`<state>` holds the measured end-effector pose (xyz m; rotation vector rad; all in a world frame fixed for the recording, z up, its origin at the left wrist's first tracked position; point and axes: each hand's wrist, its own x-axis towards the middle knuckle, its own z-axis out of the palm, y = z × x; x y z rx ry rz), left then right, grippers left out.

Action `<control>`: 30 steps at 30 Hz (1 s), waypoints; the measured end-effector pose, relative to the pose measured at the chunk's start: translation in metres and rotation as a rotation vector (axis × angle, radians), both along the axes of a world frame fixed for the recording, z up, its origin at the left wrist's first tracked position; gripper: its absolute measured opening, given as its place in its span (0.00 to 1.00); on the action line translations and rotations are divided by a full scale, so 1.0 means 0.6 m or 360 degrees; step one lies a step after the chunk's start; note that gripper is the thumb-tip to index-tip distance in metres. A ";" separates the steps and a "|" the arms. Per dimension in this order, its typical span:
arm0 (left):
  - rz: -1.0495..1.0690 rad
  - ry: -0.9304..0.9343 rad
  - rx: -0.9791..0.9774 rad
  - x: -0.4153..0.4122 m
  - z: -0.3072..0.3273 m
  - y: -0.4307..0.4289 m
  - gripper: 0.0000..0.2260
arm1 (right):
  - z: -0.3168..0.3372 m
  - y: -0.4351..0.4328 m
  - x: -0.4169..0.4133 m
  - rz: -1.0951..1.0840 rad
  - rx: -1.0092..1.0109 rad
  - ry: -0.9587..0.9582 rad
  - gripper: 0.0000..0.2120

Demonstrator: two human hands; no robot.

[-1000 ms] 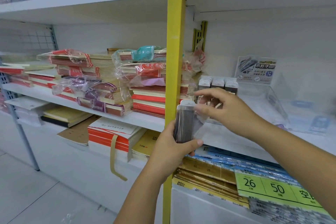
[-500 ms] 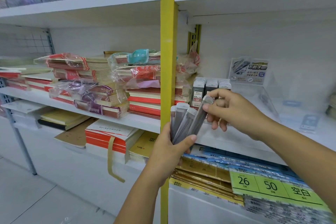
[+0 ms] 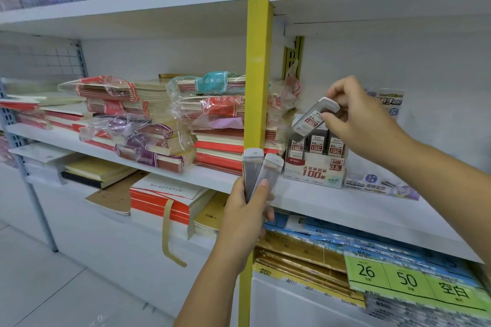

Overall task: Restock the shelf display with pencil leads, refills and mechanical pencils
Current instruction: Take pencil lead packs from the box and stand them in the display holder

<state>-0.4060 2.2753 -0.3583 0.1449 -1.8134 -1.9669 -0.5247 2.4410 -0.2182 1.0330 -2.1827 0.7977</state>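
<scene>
Head view: the right hand (image 3: 356, 114) has lifted one lead case (image 3: 312, 121) from the left hand's bundle to just above the display box (image 3: 314, 170). The case is grey, white-capped and tilted, pinched at its cap. The left hand (image 3: 247, 210) grips two more cases (image 3: 261, 172) upright beside the yellow post (image 3: 259, 87). Bare shelf (image 3: 332, 207) lies before the box.

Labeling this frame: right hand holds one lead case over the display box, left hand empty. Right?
No. The head view shows the left hand gripping two lead cases, not empty. The right hand does hold one lead case, tilted, above the display box.
</scene>
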 end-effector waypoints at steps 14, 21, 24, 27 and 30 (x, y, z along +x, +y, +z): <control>-0.0023 0.0005 0.0019 0.002 0.003 -0.008 0.08 | -0.018 -0.032 -0.045 -0.0008 0.0190 -0.0186 0.13; -0.0027 0.0018 0.0052 0.000 0.004 -0.004 0.07 | -0.038 -0.049 -0.072 -0.0268 0.0354 0.0242 0.11; -0.0048 0.0031 0.0054 -0.001 0.007 -0.003 0.08 | -0.043 -0.046 -0.070 -0.0394 0.0470 0.0281 0.15; -0.0096 0.0056 0.0101 -0.005 0.008 -0.001 0.09 | -0.048 -0.040 -0.044 -0.0373 0.0409 0.0312 0.18; -0.0149 0.0069 0.0113 -0.009 0.012 0.003 0.09 | -0.053 -0.038 0.003 0.0117 0.0137 -0.0179 0.12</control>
